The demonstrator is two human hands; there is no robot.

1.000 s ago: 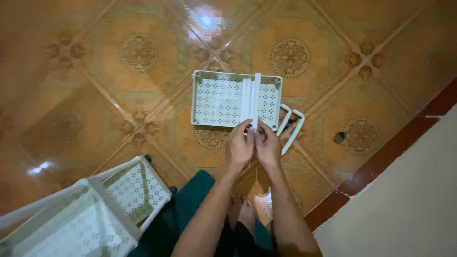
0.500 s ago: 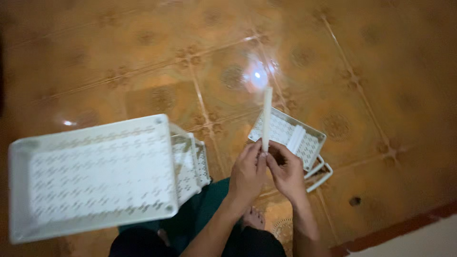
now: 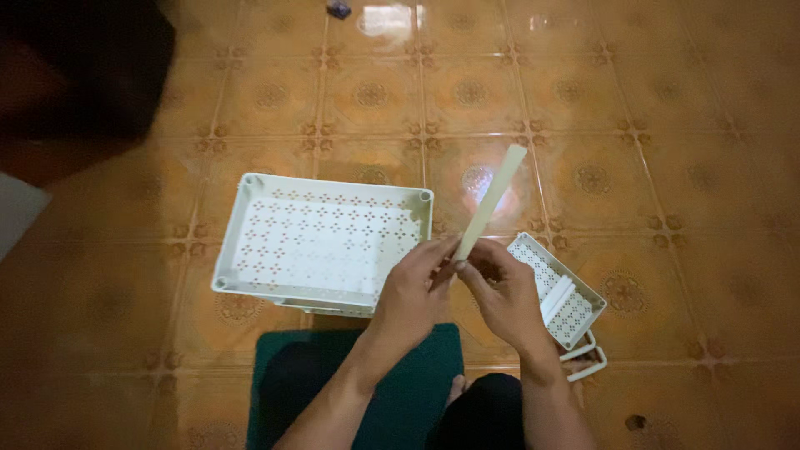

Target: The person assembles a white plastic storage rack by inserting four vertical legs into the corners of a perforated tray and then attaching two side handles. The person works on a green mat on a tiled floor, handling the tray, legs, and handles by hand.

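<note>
left hand (image 3: 412, 292): fingers closed on the bottom end of a white plastic post (image 3: 490, 202); thumb and fingertips pinching it from the left side
right hand (image 3: 504, 296): also gripping the same bottom end, from the right; the two hands touch each other round it
post: flat, pale, narrow strip; held in the air, tilted up and away to the right; top end free, touching nothing; hangs above the floor between the two trays
big tray (image 3: 321, 242): white, rectangular, perforated bottom, round socket at each visible corner; lies on the floor just left of the hands; looks like a second tray edge sits under its near side, cannot tell for sure
small tray (image 3: 557, 287): white, perforated, lies skewed on the floor just right of the right hand; a short white strip lies in it
loose frames (image 3: 587, 358): white looped bars on the floor at the small tray's near corner, partly under it
floor (image 3: 667, 125): glossy orange patterned tile; lamp glare near the post's top
mat (image 3: 417, 392): dark green, under the person's legs
progress, my read: early; post is in hand but not seated in any socket; no posts stand in the big tray's corners; trays lie apart, not stacked on posts; small tray and loose frames untouched; nearly all the fitting looks left to do
</note>
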